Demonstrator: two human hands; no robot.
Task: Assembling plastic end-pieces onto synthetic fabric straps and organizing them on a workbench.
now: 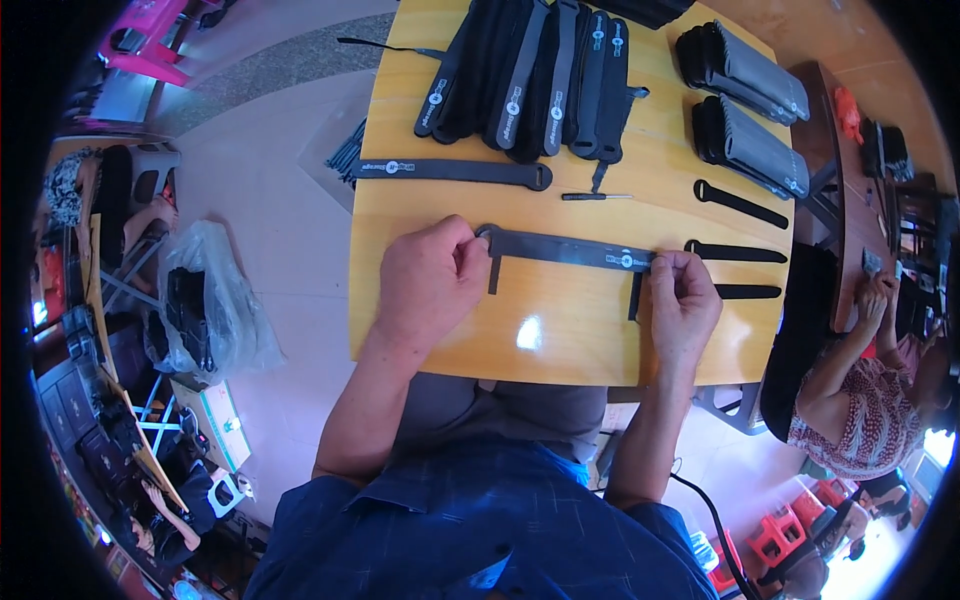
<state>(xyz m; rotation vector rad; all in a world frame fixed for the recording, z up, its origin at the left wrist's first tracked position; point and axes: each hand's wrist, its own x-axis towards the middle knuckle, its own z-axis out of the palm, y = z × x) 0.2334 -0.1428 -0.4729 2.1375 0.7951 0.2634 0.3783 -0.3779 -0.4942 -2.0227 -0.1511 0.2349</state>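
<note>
A long dark grey strap (570, 248) with pale print stretches between my two hands, just over the near part of the table. My left hand (435, 275) pinches its rounded left end, and my right hand (685, 300) pinches the printed right end. Narrow black strips (494, 276) show below the strap by each hand. Beyond it, a similar strap (460, 174) with a hole at its right end lies flat. A small thin tool with a dark handle (584, 197) rests to the right of that. Three short black straps (740, 204) lie near my right hand, one partly behind it.
Bundles of printed straps (515, 90) cover the far part of the wooden table (420, 215). Two stacks of folded grey straps (755, 150) stand at the far right. Another person (860, 400) works at the right. A clear plastic bag (225, 300) sits on the floor at left.
</note>
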